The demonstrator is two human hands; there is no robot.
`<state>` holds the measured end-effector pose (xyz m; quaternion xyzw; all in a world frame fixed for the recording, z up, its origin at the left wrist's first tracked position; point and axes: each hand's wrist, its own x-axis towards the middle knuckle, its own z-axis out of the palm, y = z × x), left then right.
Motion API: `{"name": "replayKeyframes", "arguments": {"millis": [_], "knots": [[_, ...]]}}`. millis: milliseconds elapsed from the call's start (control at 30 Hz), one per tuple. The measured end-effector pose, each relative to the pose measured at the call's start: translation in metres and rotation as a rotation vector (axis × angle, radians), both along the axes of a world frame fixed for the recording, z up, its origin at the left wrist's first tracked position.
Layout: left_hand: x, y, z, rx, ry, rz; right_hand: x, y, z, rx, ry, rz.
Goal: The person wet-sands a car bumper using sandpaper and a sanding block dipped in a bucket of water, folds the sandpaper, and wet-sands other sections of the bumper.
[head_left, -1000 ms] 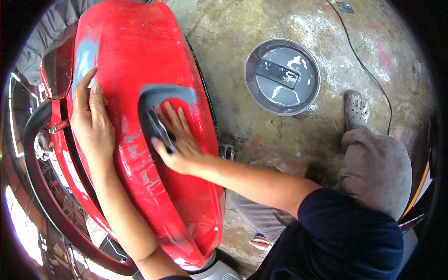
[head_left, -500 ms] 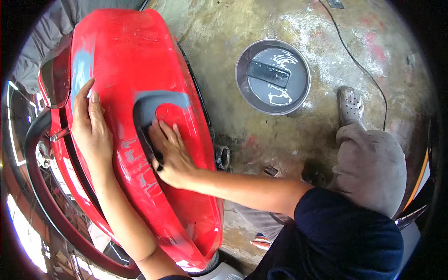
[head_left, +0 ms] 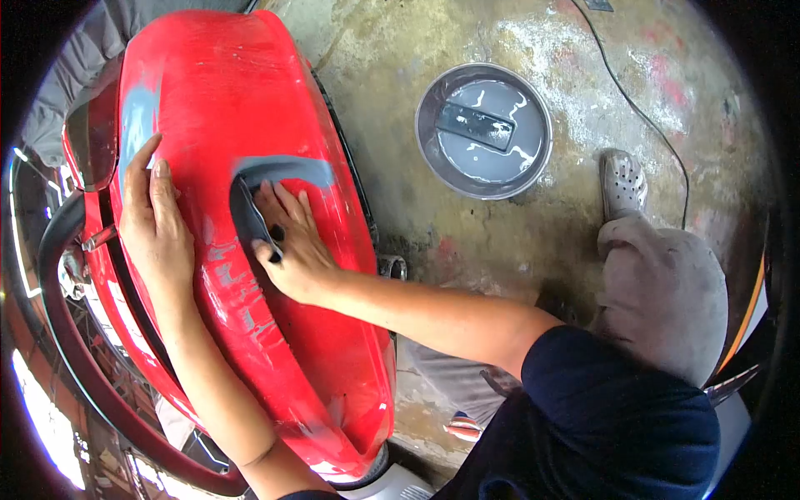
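Note:
A red car bumper (head_left: 225, 100) with grey patches fills the left half of the head view. My left hand (head_left: 162, 229) rests on its upper face with fingers stretched out, close to a light grey patch (head_left: 140, 112). My right hand (head_left: 292, 246) presses a dark sheet of sandpaper (head_left: 254, 212) into the curved recess, beside the dark grey band (head_left: 287, 169). Part of the sheet curls up past the thumb. The palm hides the rest of it.
On the stained concrete floor stands a round basin (head_left: 427, 158) of greyish water with a dark rectangular block (head_left: 475, 125) in it. A black cable (head_left: 642, 112) runs along the right. My shoe (head_left: 623, 185) is near it. A dark curved rim (head_left: 62, 333) lies at far left.
My right hand has slid up along the recess with the sandpaper, towards the dark grey band. More of the sheet shows now. My left hand stays on the panel; the whole view has shifted slightly.

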<state>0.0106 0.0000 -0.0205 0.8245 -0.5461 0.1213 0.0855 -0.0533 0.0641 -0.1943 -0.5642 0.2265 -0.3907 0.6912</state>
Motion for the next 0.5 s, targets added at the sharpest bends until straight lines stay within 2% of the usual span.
{"name": "replayKeyframes", "arguments": {"millis": [67,100,233,333,400,500], "knots": [[0.000,-0.001,0.003,0.027,-0.007,0.037,-0.014,0.021,-0.009,-0.056,-0.031,0.022],[0.002,-0.004,0.001,0.011,-0.088,-0.059,-0.023,0.027,-0.007,-0.090,-0.018,0.069],[-0.004,-0.001,0.000,0.017,0.011,0.063,0.005,0.000,-0.015,-0.177,0.007,-0.055],[-0.003,-0.004,0.003,0.017,0.000,0.040,-0.006,0.005,-0.011,-0.104,-0.004,0.004],[-0.003,-0.005,0.002,0.025,-0.046,-0.009,-0.027,0.028,-0.013,-0.177,-0.010,0.122],[-0.003,-0.003,0.002,0.017,0.001,0.041,-0.013,0.015,-0.025,-0.302,0.025,0.087]]}}
